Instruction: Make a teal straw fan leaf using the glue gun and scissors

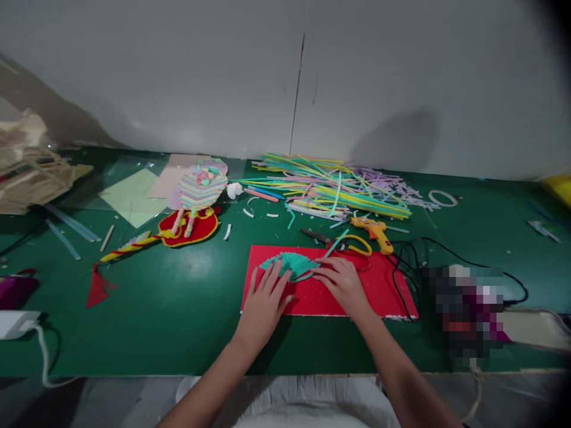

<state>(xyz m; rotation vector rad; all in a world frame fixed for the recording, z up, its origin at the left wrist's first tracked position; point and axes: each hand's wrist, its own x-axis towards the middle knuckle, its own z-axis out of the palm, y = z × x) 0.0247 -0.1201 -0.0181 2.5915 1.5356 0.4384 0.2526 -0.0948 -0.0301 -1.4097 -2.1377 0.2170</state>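
A teal fan-shaped piece of pipe cleaners (292, 264) lies on a red board (307, 300) in front of me. My left hand (263, 297) rests on its left part, the fingers stretched out and slightly spread. At the narrow right end, my right hand (342, 284) has its fingertips closed on a teal pipe cleaner (337, 242), whose free end sticks up toward the upper right. The exact grip is partly hidden by the fingers. Just beyond the right hand are scissors (357, 244) with yellow and red handles, their dark blades pointing left.
A yellow glue gun (373, 232) with a black cord lies behind the board. Many coloured pipe cleaners (330, 187) are heaped near the wall. Left of them are a striped figure (202, 190) and a red ornament with a tassel (99, 288). A white adapter (18, 324) sits far left.
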